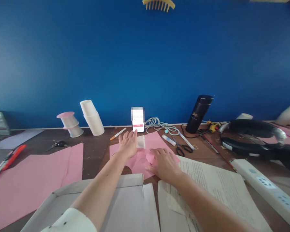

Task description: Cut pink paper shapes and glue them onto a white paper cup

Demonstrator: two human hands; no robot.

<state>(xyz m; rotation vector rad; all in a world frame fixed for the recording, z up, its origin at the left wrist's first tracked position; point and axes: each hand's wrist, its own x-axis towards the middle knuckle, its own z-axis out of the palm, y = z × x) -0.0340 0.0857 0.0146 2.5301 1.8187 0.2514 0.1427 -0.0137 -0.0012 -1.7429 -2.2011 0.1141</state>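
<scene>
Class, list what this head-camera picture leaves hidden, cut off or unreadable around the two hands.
1. Phone: upper screen is blurred out; text unreadable.
2. Pink disc: partly covered by the right hand, so the grip is unclear.
3. Printed sheets: text too small to read.
4. Yellow comb-like object: cut off by the top edge.
5. Left hand: its palm hides the pink paper beneath.

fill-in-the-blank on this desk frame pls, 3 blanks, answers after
1. The left hand reaches toward a lit ____ propped against the blue wall.
2. The right hand rests on a sheet of paper coloured ____.
3. The scissors right of the hands have ____ handles.

Missing words: phone; pink; black
</scene>
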